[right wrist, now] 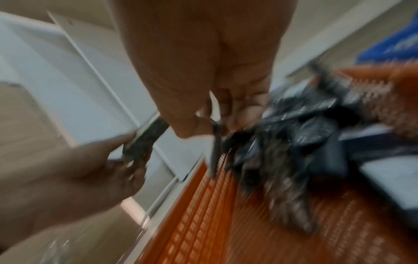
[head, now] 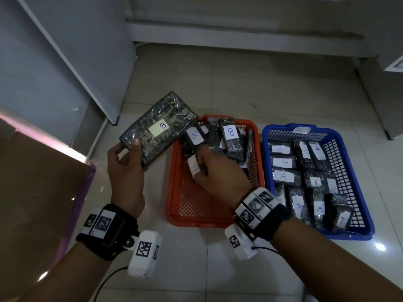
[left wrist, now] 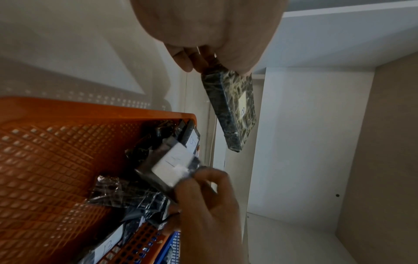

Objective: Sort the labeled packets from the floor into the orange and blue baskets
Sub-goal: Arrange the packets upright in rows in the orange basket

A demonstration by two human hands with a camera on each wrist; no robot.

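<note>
Head cam looks down; both wrist cams close, sharing orange basket (head: pixel 189 201).

An indoor room: tiled floor (head: pixel 218 79), white cabinets (head: pixel 72 62).

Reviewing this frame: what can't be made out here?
- Letter on the small packet in the right hand: fingers cover it in head view, motion blur smears it in left wrist view.
- Right wrist view: blurred throughout, no labels legible.
- Blue basket packets' near ends: hidden by the right forearm.
</note>
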